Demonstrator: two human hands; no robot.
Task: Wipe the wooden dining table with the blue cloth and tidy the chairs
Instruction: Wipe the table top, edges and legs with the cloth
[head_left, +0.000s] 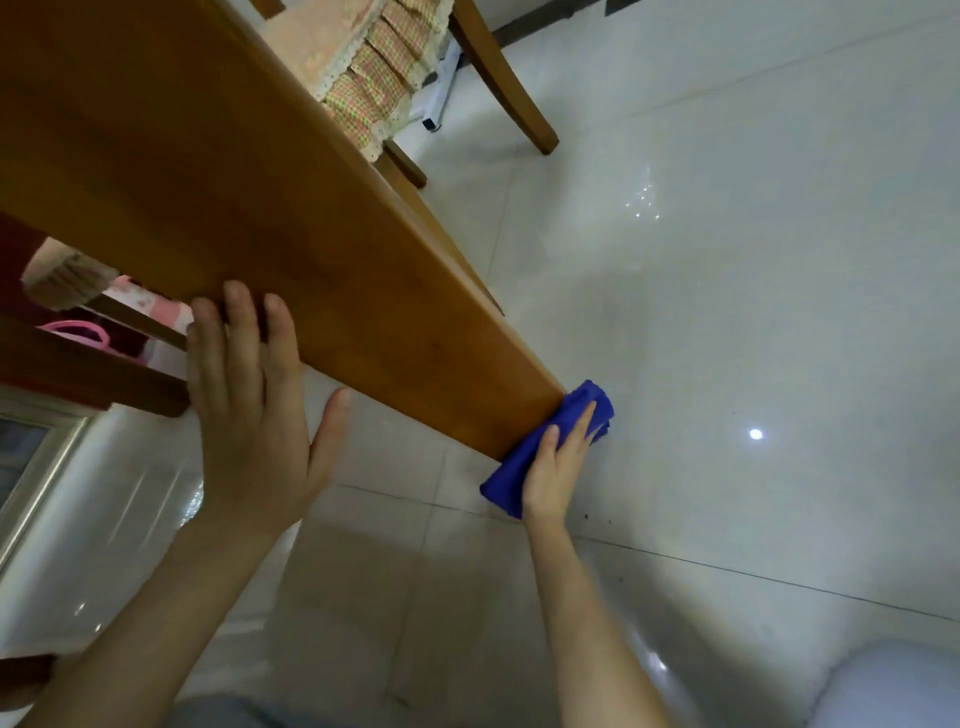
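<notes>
A long wooden board of the dining table (249, 208) slants from the upper left down to the lower right, close to the white tiled floor. My right hand (558, 470) presses the folded blue cloth (511, 478) against the board's lower end. My left hand (254, 405) lies flat on the board's near edge, fingers spread over the wood and thumb out to the right. A wooden chair (501, 78) with a checked frilled seat cover (379, 83) stands behind the board at the top.
Glossy white floor tiles (727, 312) fill the right and bottom of the view. A pink object (78, 332) and a dark wooden rail (78, 374) show at the left under the board. A metal door frame (36, 478) runs along the lower left.
</notes>
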